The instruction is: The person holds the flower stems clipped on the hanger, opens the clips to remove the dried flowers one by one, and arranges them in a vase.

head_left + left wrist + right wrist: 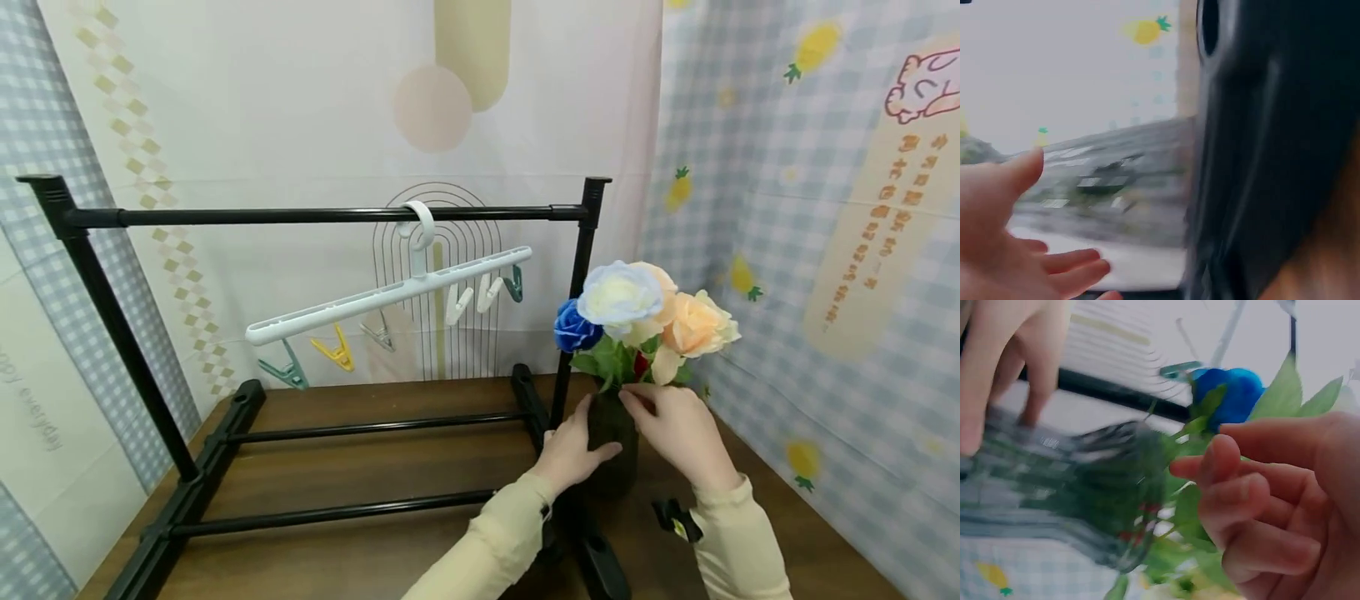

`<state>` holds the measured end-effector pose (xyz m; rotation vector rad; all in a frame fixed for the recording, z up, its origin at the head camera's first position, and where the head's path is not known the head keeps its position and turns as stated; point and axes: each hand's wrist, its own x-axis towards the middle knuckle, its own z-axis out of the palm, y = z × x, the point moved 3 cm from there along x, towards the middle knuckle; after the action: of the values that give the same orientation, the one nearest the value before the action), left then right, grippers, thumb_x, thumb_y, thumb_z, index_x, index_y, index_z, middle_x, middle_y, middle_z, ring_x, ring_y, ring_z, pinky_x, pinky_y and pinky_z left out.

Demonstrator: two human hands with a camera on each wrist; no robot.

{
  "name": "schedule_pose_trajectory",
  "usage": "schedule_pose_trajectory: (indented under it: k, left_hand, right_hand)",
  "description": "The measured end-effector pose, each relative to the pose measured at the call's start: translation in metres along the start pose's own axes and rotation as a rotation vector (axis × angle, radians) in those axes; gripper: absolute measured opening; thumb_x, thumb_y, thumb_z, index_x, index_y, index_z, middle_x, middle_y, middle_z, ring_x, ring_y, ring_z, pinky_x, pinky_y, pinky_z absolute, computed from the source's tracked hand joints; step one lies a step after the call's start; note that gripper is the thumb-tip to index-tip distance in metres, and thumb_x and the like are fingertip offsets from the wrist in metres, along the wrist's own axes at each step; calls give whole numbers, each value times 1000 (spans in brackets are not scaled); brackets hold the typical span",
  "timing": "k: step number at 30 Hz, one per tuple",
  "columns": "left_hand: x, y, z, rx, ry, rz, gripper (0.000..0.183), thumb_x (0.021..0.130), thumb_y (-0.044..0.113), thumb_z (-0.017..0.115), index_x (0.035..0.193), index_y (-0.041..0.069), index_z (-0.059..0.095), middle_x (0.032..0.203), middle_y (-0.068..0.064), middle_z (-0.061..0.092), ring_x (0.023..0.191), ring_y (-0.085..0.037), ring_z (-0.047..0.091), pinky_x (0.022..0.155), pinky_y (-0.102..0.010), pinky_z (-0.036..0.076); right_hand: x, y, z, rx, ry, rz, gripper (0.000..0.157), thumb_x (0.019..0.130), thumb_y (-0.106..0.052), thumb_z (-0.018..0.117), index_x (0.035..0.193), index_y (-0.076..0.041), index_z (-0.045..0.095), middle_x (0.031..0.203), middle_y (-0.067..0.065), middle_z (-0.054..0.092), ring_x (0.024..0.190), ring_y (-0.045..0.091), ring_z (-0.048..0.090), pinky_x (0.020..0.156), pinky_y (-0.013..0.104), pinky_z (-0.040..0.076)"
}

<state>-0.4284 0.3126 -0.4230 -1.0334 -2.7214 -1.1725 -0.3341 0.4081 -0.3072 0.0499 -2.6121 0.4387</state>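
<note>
A clear ribbed glass vase (1094,481), dark in the head view, holds a bunch of artificial flowers (626,304) in blue, pale blue and peach, with green leaves. My left hand (572,450) is at the vase's left side, its thumb spread from the other fingers. In the left wrist view that hand (1029,237) has its fingers extended beside the blurred glass. My right hand (678,429) is at the vase's mouth, just under the peach flowers. Its fingers (1235,487) are loosely bent against the leaves, with nothing visible pinched between them.
A black metal garment rack (345,216) stands left of the vase, its right foot (600,558) close by. From its bar hangs a tilted white hanger (390,292) with several coloured clips (337,350). Patterned curtains (787,208) enclose the brown table (360,558).
</note>
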Motion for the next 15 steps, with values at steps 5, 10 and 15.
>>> schedule_pose_trajectory:
  k: [5,10,15]
  left_hand:
    - [-42,-27,-44,53,-29,40,71,100,53,41,155,13,21,153,-11,40,141,-27,41,110,-55,30]
    - [-82,-44,-67,179,-31,28,69,100,58,30,157,21,18,160,-12,27,149,-33,22,117,-59,16]
    - [-102,-55,-69,219,-24,0,72,98,64,28,157,24,16,163,-10,19,152,-33,13,117,-62,9]
  right_hand:
    - [-12,-23,21,16,-90,-42,26,96,-24,60,113,-8,72,59,-5,60,45,4,42,47,25,36]
    - [-25,-26,51,8,-267,-137,49,94,-33,61,137,-10,55,119,11,68,99,25,67,83,44,53]
    - [-35,-22,77,-52,-251,-162,70,92,-39,62,151,-13,35,152,23,37,138,47,37,101,71,31]
